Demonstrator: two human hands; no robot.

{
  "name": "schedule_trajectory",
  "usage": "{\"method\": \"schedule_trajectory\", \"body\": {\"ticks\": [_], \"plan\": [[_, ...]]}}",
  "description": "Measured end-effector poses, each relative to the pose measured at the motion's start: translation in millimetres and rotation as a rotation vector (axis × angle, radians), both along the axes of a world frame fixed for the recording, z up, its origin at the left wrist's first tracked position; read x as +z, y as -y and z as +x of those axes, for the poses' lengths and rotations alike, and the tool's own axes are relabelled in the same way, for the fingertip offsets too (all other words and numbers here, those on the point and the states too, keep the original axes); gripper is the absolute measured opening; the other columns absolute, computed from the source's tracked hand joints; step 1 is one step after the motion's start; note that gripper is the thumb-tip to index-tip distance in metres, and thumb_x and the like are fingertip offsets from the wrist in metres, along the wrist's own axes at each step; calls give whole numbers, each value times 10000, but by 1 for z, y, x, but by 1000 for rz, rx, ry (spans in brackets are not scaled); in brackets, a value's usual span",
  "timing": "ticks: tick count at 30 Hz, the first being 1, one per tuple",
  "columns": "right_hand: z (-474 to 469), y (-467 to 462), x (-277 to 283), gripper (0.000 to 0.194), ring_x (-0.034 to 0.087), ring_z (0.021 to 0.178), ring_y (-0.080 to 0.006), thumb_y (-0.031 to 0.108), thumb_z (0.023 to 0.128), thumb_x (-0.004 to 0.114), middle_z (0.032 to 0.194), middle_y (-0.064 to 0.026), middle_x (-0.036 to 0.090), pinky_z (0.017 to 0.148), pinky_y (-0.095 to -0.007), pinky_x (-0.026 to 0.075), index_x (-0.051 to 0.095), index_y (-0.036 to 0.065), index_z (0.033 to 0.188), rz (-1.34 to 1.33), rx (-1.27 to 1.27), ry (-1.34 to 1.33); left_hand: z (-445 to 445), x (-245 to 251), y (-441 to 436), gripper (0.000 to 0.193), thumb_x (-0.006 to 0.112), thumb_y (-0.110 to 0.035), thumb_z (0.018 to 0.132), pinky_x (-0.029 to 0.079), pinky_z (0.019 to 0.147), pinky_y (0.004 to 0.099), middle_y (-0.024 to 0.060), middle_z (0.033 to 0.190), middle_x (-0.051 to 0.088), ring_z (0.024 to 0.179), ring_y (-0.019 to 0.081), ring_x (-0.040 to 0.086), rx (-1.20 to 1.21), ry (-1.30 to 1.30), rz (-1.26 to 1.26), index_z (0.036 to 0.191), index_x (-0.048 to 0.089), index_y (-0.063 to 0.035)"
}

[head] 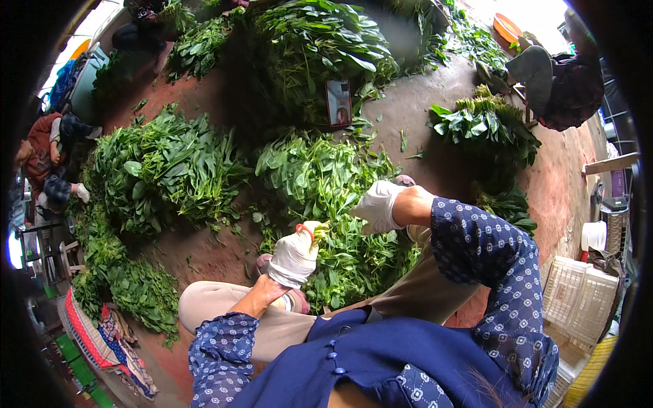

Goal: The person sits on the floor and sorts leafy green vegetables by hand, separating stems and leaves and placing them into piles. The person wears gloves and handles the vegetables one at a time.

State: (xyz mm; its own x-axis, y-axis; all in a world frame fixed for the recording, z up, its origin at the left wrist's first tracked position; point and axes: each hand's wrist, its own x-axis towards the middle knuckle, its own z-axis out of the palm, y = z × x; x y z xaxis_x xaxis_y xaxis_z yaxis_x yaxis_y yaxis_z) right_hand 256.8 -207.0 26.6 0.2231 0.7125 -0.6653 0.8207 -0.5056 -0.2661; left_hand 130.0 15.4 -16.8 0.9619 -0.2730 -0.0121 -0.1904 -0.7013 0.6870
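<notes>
My left hand [293, 259], in a white glove, is closed around a small bunch of leafy green stems [321, 232]. Their pale cut ends stick out past the fingers, and a red band [305, 232] loops across the fingers. To its right, my right hand [378, 207], gloved too, hovers over or touches the heap of loose leafy greens [311, 168] between my feet. Its fingers point down and left and are partly hidden, so whether they hold anything is unclear.
A phone [339, 103] leans against a large pile of greens [321, 41] ahead. More greens lie left [168, 168], and stacked bundles [484, 122] stand right. One person [566, 86] sits at upper right, another [48, 148] at left. Plastic crates [579, 301] stand beside me.
</notes>
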Motion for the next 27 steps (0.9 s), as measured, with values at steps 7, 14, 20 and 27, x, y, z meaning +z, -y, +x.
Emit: {"method": "schedule_trajectory", "body": {"ticks": [7, 14, 20, 27], "plan": [[-1, -9, 9, 414, 685, 926, -319, 454, 878, 584, 968, -117, 707, 747, -463, 543, 664, 120, 1110, -80, -75, -36, -1, 4, -1, 338, 558, 20, 803, 543, 646, 395, 184, 864, 664, 729, 353, 660, -124, 94, 46, 1135, 596, -35], [4, -12, -14, 504, 652, 998, -348, 474, 872, 588, 1080, -137, 679, 822, -454, 534, 587, 169, 1273, -118, -42, -76, -7, -17, -7, 362, 558, 18, 783, 550, 659, 388, 192, 897, 667, 746, 353, 665, -198, 152, 163, 1143, 595, -3], [71, 50, 3, 633, 560, 1201, -222, 446, 908, 645, 1341, -111, 586, 1034, -329, 430, 464, 141, 1432, 335, -481, -252, 33, 32, -81, 287, 545, -19, 777, 564, 665, 385, 177, 885, 679, 732, 319, 678, -296, 253, 506, 1042, 651, -45], [189, 304, 47, 426, 535, 1210, -232, 240, 983, 508, 1472, -71, 432, 996, -371, 454, 488, 158, 1400, 1095, -1868, -378, 84, 190, -362, 453, 504, -49, 939, 452, 583, 197, 10, 1203, 607, 660, 62, 499, 540, 526, -77, 1391, 501, -82]]}}
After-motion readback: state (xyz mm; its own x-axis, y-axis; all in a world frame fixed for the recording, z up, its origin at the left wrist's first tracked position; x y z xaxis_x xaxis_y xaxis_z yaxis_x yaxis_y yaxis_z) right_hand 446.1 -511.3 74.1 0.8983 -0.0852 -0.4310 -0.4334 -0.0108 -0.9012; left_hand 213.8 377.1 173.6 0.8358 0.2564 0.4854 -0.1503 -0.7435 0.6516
